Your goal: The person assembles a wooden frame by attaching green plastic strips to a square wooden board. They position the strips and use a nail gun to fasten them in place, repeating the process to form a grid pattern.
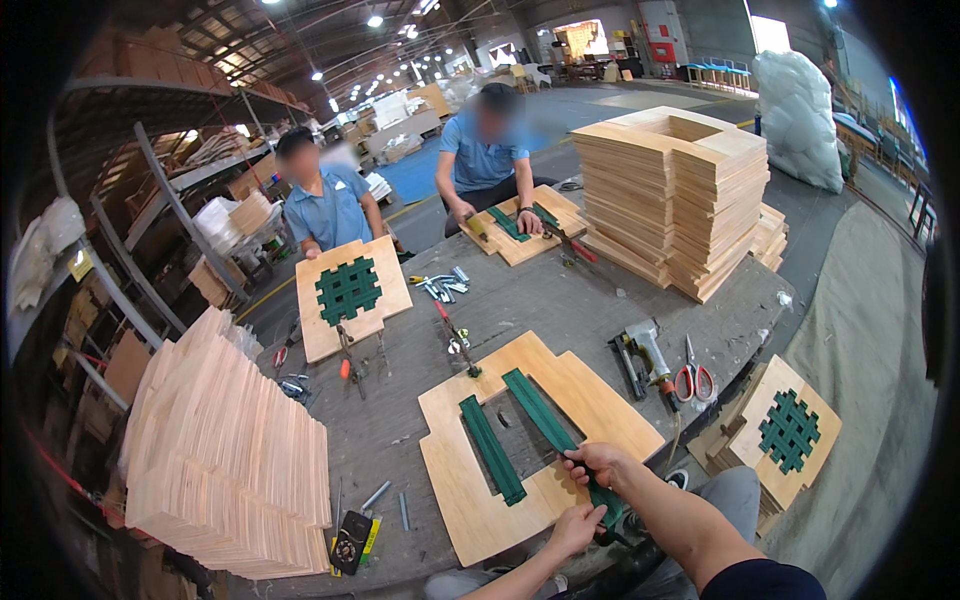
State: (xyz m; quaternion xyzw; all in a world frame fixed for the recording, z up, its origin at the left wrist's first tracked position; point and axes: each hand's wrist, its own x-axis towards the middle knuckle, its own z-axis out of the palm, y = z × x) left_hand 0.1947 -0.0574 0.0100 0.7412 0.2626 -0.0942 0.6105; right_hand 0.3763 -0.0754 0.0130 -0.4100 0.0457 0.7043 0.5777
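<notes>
Head view: right hand pinches the near end of a green woven webbing strap, pulling it taut over the frame opening, while the left hand grips its tail just below. Strap's long axis runs from the bench's near edge diagonally away to the left, across a pale plywood seat frame. Second green strap lies parallel; staple gun and red-handled scissors sit toward the right edge.
</notes>
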